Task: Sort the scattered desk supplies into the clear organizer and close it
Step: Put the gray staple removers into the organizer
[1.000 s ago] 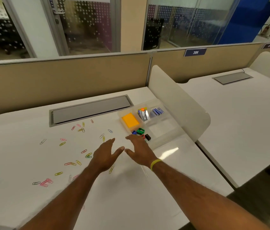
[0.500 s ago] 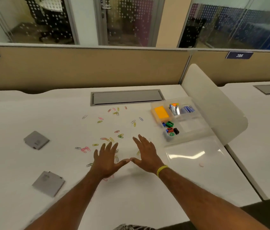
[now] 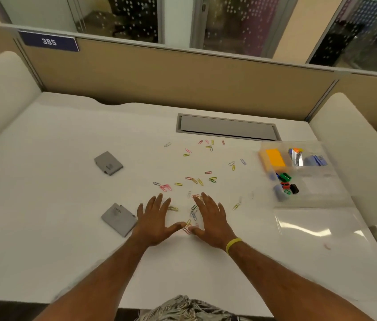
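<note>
Coloured paper clips lie scattered over the middle of the white desk. My left hand and my right hand rest flat on the desk, palms down, fingers spread, thumbs nearly meeting, with a few clips between them. Neither hand holds anything. The clear organizer sits open at the right, holding an orange pad, small coloured binder clips and blue and silver items. Its clear lid lies flat toward me.
Two grey flat cases lie on the left, one farther off and one just beside my left hand. A grey cable hatch sits at the back. White curved dividers flank the desk, with a tan partition behind.
The view has swung left, bringing the grey cases and scattered clips into sight. Both hands have drawn left, away from the organizer, and now lie flat around a small group of clips.
</note>
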Demonstrator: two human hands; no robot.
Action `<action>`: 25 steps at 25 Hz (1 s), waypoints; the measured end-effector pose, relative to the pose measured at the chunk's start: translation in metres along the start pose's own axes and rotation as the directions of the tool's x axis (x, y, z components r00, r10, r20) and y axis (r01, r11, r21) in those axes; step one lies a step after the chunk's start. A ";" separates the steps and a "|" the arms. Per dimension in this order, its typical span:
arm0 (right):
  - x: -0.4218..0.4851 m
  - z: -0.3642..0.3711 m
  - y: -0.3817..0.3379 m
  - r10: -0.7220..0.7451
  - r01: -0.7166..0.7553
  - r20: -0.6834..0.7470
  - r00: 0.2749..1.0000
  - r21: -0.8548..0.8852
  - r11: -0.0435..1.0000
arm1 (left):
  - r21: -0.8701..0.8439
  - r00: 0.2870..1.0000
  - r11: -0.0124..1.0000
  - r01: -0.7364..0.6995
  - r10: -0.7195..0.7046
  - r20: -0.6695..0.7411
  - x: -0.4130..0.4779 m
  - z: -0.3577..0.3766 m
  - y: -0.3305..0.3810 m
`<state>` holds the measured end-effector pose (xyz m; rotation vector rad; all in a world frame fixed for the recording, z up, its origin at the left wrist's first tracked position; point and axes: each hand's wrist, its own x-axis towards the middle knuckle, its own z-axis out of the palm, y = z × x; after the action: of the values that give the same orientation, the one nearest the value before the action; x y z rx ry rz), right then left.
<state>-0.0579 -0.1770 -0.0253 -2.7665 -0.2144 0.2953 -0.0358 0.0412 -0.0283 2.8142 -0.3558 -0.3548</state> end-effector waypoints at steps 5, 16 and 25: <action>0.033 0.004 -0.054 -0.094 0.094 0.033 0.995 -0.003 0.996 | -0.134 0.988 0.989 0.059 -0.077 -0.136 -0.009 -0.027 -0.054; 0.068 0.038 -0.190 -0.152 0.154 0.102 0.983 -0.012 0.988 | -0.501 0.879 0.840 0.209 -0.386 -0.281 -0.029 -0.061 -0.166; 0.078 0.055 -0.217 -0.093 0.097 0.099 0.991 -0.039 0.994 | -0.636 0.861 0.752 0.172 -0.429 -0.274 -0.032 -0.056 -0.182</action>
<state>-0.0194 0.0566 -0.0120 -2.7774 -0.3805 0.4053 -0.0134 0.2334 -0.0250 2.2171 0.2864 0.0680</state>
